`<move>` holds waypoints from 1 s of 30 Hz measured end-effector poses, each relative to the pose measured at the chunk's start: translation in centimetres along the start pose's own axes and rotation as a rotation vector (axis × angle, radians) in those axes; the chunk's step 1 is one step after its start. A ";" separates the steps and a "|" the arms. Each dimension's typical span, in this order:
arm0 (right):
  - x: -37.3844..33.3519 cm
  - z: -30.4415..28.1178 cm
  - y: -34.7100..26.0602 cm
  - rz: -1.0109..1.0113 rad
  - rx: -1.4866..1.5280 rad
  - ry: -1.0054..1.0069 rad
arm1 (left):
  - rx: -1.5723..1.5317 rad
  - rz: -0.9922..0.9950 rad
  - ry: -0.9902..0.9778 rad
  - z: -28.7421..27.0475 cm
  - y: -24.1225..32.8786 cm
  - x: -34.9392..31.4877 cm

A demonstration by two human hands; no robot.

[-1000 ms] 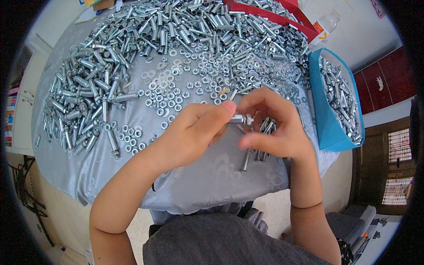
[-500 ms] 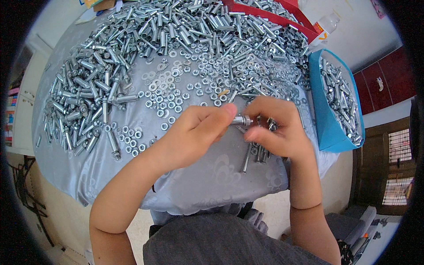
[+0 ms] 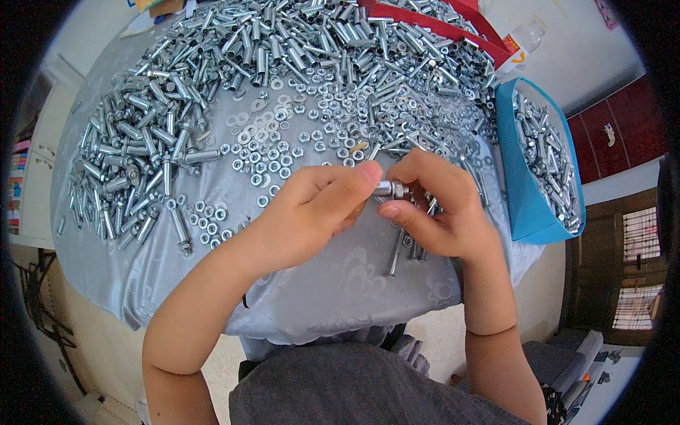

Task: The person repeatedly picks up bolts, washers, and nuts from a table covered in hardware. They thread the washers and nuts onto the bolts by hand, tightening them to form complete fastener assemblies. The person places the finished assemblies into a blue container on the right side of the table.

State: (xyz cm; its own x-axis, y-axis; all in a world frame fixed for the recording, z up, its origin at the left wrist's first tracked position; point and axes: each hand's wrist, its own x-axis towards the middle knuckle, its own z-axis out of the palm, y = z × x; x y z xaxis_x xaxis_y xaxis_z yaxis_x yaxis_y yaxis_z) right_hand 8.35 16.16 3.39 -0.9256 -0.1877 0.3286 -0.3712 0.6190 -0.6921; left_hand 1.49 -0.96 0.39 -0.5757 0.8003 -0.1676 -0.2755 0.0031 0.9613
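My left hand (image 3: 315, 212) is closed on a silver sleeve anchor bolt (image 3: 385, 188), thumb on top. The bolt points right, and a hex nut (image 3: 399, 191) shows near its threaded end. Around that end curves my right hand (image 3: 450, 202), its thumb and index finger apart with a gap between them. I see no clear contact between its fingertips and the nut. Below the right hand several long bolts (image 3: 394, 255) lie on the cloth, partly hidden by it. Loose hex nuts (image 3: 274, 166) and flat washers (image 3: 261, 127) are spread beyond my hands.
A pile of bolts with sleeves (image 3: 134, 142) covers the table's left side. Loose metal sleeves (image 3: 276, 42) heap along the far side. At the right stands a blue box (image 3: 528, 212) full of bolts; a red box (image 3: 425, 27) and a plastic bottle (image 3: 523, 44) are at the back.
My right hand has shifted slightly left and up, its fingers closer around the nut end. The left hand stays nearly in place with the bolt.
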 end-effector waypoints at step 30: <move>-0.5 0.1 1.3 0.032 0.308 -0.126 | 0.479 0.382 0.040 0.6 0.7 -0.6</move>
State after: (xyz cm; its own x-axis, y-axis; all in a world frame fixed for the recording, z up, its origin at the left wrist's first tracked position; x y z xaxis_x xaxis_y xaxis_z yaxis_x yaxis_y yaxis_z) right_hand 8.33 16.99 2.32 -0.9318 -0.2766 0.2352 -0.3292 0.3704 -0.8686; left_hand 2.09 -1.12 1.30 -0.5968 0.7746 0.2093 0.3272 -0.0032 0.9449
